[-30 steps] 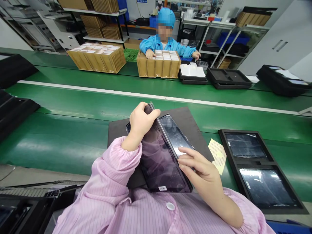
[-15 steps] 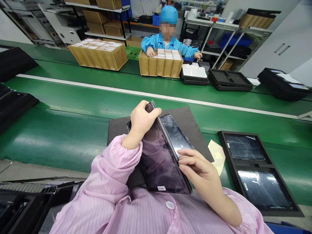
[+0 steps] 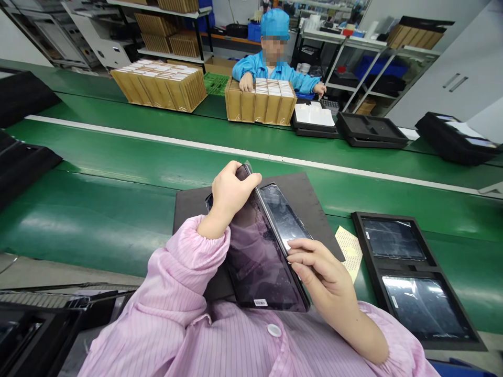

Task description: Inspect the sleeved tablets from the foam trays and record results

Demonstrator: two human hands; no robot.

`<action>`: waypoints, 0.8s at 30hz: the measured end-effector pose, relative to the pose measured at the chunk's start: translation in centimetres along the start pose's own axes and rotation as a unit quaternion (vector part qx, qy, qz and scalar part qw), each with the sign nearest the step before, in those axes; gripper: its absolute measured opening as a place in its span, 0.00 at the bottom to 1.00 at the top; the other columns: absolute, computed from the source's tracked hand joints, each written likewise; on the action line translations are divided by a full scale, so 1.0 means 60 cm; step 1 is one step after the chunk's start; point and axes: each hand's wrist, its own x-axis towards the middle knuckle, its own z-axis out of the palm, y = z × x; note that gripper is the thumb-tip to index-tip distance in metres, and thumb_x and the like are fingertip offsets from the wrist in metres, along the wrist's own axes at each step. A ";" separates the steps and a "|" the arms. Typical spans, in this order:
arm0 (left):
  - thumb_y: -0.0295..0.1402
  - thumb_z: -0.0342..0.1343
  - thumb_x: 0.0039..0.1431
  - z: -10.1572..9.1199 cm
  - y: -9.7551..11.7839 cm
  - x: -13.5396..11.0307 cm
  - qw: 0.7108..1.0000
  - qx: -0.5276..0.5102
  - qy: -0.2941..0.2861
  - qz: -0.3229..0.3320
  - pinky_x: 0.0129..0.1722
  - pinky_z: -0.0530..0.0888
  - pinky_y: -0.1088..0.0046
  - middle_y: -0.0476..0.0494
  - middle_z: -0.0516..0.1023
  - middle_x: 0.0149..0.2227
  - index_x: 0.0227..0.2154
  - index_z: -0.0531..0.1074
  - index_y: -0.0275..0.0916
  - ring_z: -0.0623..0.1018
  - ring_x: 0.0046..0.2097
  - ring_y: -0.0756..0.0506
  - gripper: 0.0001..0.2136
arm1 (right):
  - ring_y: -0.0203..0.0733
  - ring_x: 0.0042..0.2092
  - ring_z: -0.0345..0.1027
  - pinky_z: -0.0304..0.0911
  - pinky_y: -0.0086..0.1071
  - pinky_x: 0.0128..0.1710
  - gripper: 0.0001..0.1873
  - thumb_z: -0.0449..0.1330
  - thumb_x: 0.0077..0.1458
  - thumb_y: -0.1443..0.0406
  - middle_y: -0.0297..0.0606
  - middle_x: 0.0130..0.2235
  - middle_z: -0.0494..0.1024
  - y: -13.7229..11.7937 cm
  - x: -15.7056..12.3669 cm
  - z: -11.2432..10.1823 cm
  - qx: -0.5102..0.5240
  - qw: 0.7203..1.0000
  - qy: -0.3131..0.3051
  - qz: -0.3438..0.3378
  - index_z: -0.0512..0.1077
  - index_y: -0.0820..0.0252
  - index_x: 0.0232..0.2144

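Note:
My left hand (image 3: 231,195) is closed around the top edge of a dark glass screen panel (image 3: 257,259), which stands tilted against my chest over a black foam mat (image 3: 302,188). My right hand (image 3: 320,269) has its fingers curled against the panel's right edge, near a second glossy panel (image 3: 283,215) that lies behind it on the mat. A small barcode label (image 3: 260,302) sits at the held panel's lower edge.
A black tray (image 3: 444,343) with two screens lies at the right beside a yellow perforated sheet (image 3: 351,248). Across the green conveyor (image 3: 98,209) a person in blue rests hands on a cardboard box of packs (image 3: 260,102). Black trays stand at left and far right.
Both hands and the panel have barely shifted; only the view has drifted slightly.

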 end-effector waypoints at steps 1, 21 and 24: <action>0.39 0.55 0.41 0.000 0.000 0.000 1.000 0.001 0.001 0.000 0.30 0.59 0.72 0.55 0.63 0.21 0.20 0.59 0.42 0.64 0.27 0.49 0.10 | 0.41 0.42 0.74 0.72 0.34 0.41 0.11 0.55 0.59 0.71 0.39 0.40 0.78 0.000 0.000 0.000 -0.006 1.000 0.002 -0.005 0.75 0.54 0.36; 0.39 0.55 0.42 -0.001 0.000 -0.002 1.000 0.005 -0.005 0.002 0.30 0.59 0.72 0.54 0.64 0.22 0.20 0.60 0.42 0.65 0.27 0.48 0.09 | 0.43 0.39 0.72 0.73 0.37 0.34 0.16 0.56 0.58 0.72 0.46 0.43 0.75 0.006 -0.001 -0.015 -0.132 0.979 -0.036 -0.149 0.73 0.55 0.47; 0.38 0.55 0.43 0.003 -0.004 0.002 1.000 0.008 -0.012 0.005 0.30 0.60 0.71 0.54 0.66 0.23 0.21 0.61 0.42 0.66 0.28 0.48 0.09 | 0.48 0.42 0.72 0.72 0.40 0.37 0.12 0.56 0.59 0.68 0.48 0.43 0.76 0.008 0.007 -0.025 -0.209 0.958 -0.073 -0.185 0.73 0.59 0.46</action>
